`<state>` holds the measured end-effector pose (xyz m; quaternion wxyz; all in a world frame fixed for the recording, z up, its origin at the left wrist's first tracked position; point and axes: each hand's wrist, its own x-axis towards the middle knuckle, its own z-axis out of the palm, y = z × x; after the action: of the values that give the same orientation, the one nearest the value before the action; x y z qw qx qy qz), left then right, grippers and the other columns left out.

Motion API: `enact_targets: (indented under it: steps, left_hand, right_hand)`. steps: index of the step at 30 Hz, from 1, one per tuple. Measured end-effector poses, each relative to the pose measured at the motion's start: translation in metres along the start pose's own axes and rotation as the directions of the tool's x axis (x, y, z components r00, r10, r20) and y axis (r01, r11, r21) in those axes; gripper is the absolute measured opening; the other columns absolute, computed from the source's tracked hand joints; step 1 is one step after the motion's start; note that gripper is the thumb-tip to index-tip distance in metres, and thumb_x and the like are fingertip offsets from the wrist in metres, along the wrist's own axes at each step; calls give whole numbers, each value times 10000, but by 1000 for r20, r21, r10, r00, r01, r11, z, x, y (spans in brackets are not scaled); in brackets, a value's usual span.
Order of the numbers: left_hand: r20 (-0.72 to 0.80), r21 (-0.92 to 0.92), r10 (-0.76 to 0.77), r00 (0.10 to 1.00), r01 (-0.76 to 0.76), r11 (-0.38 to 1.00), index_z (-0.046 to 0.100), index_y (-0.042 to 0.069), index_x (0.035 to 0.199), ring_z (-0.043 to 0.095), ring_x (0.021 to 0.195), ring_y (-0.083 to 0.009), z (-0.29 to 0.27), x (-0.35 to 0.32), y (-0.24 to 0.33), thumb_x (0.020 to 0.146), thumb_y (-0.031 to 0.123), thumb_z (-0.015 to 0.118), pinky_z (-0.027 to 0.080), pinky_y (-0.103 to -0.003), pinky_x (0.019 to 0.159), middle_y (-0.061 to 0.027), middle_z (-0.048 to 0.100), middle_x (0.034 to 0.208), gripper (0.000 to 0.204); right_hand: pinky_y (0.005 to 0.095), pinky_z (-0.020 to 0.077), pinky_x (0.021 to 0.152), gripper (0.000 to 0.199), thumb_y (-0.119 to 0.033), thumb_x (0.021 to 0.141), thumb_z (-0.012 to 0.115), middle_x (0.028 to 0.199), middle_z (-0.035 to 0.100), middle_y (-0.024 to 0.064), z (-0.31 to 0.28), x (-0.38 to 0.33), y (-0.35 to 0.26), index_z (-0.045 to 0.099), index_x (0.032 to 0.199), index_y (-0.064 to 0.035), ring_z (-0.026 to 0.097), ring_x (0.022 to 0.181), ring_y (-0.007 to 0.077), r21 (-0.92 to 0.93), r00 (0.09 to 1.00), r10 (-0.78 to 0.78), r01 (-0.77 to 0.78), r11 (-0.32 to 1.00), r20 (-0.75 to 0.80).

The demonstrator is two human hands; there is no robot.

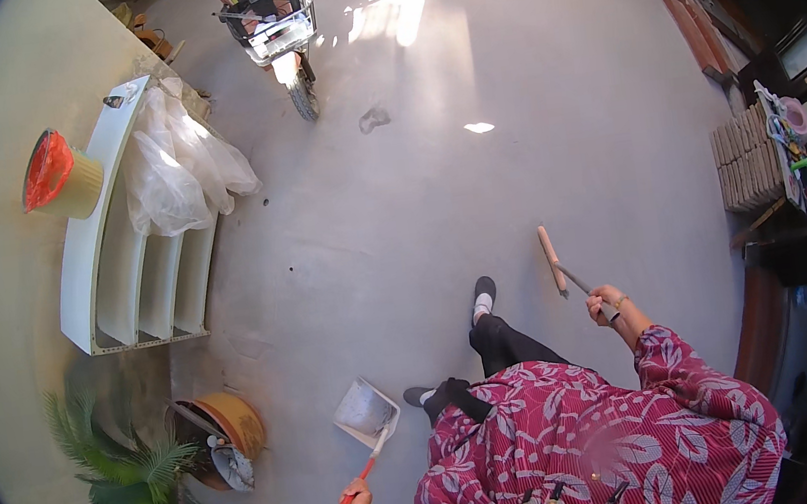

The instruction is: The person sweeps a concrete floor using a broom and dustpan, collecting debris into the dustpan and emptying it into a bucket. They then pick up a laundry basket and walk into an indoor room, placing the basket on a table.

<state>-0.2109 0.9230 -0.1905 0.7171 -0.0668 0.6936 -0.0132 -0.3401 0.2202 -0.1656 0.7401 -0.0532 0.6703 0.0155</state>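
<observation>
My left hand (357,500) is closed round the red handle of a white dustpan (366,412). The pan lies low over the grey floor, left of my feet; some greyish dirt seems to show inside. On the other side, my right hand (607,301) grips the grey stick of a broom (552,260). Its long, narrow, pinkish-orange head is at floor level, ahead of that hand and well apart from the dustpan. Whether the head presses on the floor I cannot tell.
To the left stand a white shelf unit (111,250) with plastic bags (174,169) and a lined bin (77,181), an orange-brown pot (228,421) and a green plant (149,475). A scooter (282,40) is parked ahead. Stacked boards (747,159) line the right side.
</observation>
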Motion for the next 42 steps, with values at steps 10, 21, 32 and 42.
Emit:
enact_targets:
  steps: [10,21,32,42]
  left_hand:
    - [34,387,125,992,-128,913,371,-64,767,370,338,-112,96,-37,-156,722,-9,377,349,-191,263,-49,398,569,71]
    - [141,702,-172,975,24,712,369,-47,762,363,342,-73,250,-32,-415,763,20,356,343,-181,290,-36,408,576,69]
    - [178,881,-308,935,-12,473,372,-69,843,369,376,-50,389,-23,-702,774,-6,356,330,-176,297,-37,420,628,95]
    - [194,929,-358,913,-53,367,351,-85,927,376,382,-60,507,-13,-934,778,-18,345,339,-189,299,-48,420,657,164]
  right_hand:
    - [171,310,289,172,-101,802,408,472,370,-35,-45,37,-112,316,657,-103,344,334,45,252,1000,7,-9,968,7]
    - [154,315,285,131,-72,785,372,434,361,-51,-38,59,-213,382,662,-29,329,316,33,436,985,-60,-15,900,159]
    - [164,314,274,199,-112,798,376,419,353,-62,16,43,-316,386,604,-69,350,318,34,509,998,-23,-13,861,64]
    - [193,242,303,218,-133,771,358,429,342,-79,66,64,-435,341,553,-138,349,345,50,583,991,132,-89,808,-32]
